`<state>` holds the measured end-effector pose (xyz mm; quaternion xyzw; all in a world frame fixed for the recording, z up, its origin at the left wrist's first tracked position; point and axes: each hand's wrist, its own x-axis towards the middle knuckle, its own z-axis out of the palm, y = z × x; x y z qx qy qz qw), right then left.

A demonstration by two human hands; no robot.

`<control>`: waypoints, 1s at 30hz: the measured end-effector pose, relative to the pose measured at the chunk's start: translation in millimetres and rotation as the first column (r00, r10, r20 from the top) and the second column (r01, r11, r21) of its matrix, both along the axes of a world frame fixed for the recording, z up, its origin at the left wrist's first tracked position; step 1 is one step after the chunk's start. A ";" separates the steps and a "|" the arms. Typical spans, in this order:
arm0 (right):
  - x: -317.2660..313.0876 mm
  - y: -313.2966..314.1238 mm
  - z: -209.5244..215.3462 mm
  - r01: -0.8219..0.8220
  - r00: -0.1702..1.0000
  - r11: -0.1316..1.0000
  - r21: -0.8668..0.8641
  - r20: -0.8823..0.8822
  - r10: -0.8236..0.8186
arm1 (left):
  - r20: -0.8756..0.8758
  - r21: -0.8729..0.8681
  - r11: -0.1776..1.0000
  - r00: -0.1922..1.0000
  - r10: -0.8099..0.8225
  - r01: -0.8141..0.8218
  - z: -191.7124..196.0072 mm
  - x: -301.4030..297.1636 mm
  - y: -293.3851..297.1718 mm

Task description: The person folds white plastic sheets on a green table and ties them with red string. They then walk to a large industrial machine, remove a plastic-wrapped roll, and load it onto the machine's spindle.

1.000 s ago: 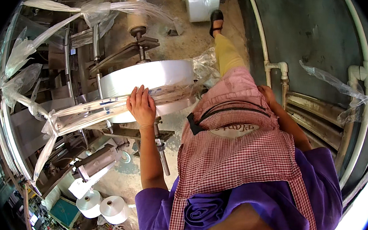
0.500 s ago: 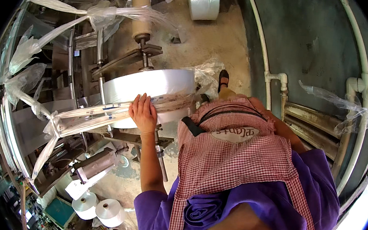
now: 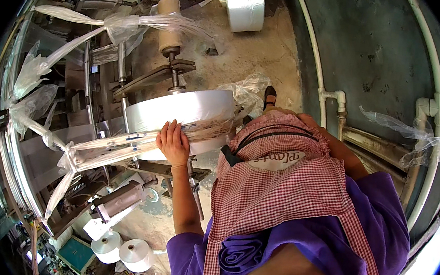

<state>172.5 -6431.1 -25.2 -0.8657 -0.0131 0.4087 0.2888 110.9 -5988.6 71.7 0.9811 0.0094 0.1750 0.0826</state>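
My left hand (image 3: 173, 142) lies with its fingers stretched out over bundled clear plastic film (image 3: 110, 151), which runs across a big white film roll (image 3: 165, 101). The roll sits on a metal shaft (image 3: 174, 75) in a machine frame. To the left, the bundle is tied in a knot (image 3: 67, 155) with more twisted film. My right forearm (image 3: 343, 152) reaches forward beside the checked apron (image 3: 272, 195); the apron hides the right hand.
A brown cardboard core (image 3: 169, 24) is on the shaft farther away. Another film roll (image 3: 243, 7) stands on the floor. White cones (image 3: 136, 255) stand at lower left. Pipes (image 3: 319, 67) run along the dark wall, and loose film (image 3: 426, 136) hangs at right.
The view has shifted slightly, so the whole scene sits a little lower and farther right. My left hand stays on the film bundle over the roll.
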 end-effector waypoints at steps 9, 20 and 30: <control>25.0 -40.3 -47.2 0.027 0.985 1.000 -0.004 0.170 -0.026 | -0.026 0.032 0.999 0.999 0.020 -0.020 4.0 -1.3 -0.9; 169.3 -38.3 -45.4 -0.039 0.986 0.999 0.001 0.161 0.039 | -0.107 0.097 0.982 0.979 0.172 -0.161 11.6 15.0 -21.1; 392.5 -39.8 -40.0 -0.056 0.969 0.996 0.072 0.246 0.037 | -0.255 0.146 0.772 0.731 0.633 -0.619 -16.4 58.5 -109.7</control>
